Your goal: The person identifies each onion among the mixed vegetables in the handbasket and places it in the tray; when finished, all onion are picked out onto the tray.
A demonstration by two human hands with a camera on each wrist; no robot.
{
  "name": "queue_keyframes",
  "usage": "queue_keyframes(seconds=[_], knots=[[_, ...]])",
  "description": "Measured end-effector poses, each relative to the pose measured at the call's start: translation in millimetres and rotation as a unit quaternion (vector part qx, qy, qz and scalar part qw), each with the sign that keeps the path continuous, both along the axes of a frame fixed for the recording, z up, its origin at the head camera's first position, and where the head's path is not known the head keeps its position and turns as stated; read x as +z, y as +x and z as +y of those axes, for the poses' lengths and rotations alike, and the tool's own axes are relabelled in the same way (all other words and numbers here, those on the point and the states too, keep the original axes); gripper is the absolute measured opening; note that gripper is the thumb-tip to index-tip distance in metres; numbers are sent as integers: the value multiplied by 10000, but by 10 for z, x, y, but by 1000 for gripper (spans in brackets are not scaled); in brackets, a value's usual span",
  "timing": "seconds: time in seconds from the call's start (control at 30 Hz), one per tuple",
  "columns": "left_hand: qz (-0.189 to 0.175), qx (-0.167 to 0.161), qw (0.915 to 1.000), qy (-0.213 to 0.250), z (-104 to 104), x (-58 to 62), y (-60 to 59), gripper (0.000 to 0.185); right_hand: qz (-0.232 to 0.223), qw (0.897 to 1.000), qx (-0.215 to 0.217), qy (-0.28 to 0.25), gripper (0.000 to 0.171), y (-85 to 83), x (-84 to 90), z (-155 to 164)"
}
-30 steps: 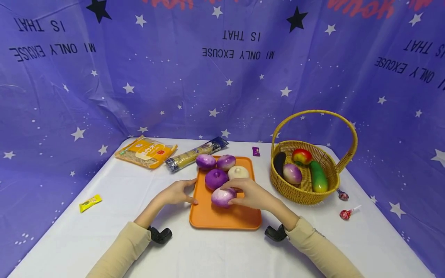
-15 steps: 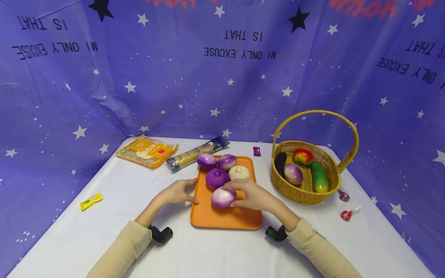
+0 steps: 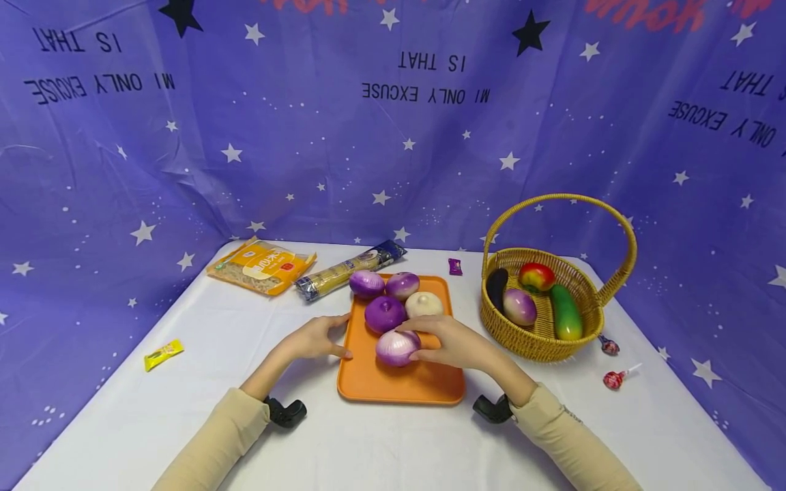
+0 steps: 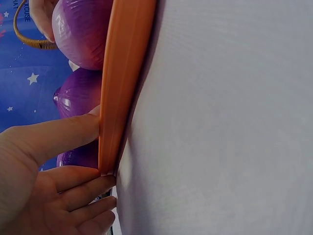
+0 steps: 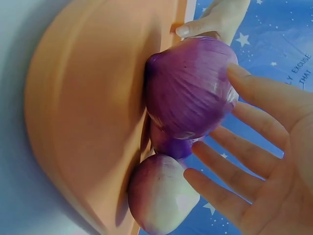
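The pale purple, white-streaked round onion lay on the near half of the flat orange plastic tray, directly under the fingers of the right hand, which came at it from the right and slightly behind; that hand was by far the nearer of the two. Its grip was narrow around the onion, thumb on the near side and fingertips arched over the top, touching the skin; the right wrist view showed the fingers fairly straight, so a full clasp could not be confirmed. The onion was almost a ball, with no real long axis, its darker tip pointing toward the tray floor. It sat just in front of a deep purple round onion, close to it, though contact could not be told. The left hand rested on the white-covered desk at the tray's left rim, thumb on top of the edge and fingers below, pinching it. The onion's skin looked glossy and smooth, likely slippery, with fine lengthwise veins
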State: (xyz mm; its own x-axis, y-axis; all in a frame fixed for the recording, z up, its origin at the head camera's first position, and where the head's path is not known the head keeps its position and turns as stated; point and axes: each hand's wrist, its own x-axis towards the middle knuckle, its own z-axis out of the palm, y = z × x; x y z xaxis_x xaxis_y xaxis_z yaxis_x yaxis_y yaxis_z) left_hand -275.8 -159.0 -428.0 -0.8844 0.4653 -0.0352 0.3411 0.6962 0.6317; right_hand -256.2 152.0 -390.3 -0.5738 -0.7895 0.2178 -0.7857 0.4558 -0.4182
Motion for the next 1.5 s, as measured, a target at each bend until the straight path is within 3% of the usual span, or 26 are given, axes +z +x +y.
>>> queue_keyframes(seconds=[0.3, 0.67, 0.87, 1.03, 1.2, 1.5], knots=[[20, 7, 10000, -16, -11, -20, 11, 89, 50, 10000, 56, -15, 44, -3, 53, 14], [12, -12, 10000, 54, 1, -21, 3, 90, 48, 9996, -191, -181, 45, 87, 293, 254], [63, -20, 10000, -10, 15, 9, 3, 89, 476, 9980, -422, -20, 46, 104, 429, 534], [15, -18, 10000, -4, 9, 13, 13, 89, 695, 9949, -719, 110, 46, 68, 576, 792], [16, -34, 10000, 36, 5, 8, 18, 88, 522, 9929, -1034, 286, 47, 11, 718, 1047], [66, -41, 10000, -4, 9, 19, 17, 88, 477, 9898, -1110, 754, 40, -229, 884, 1357]])
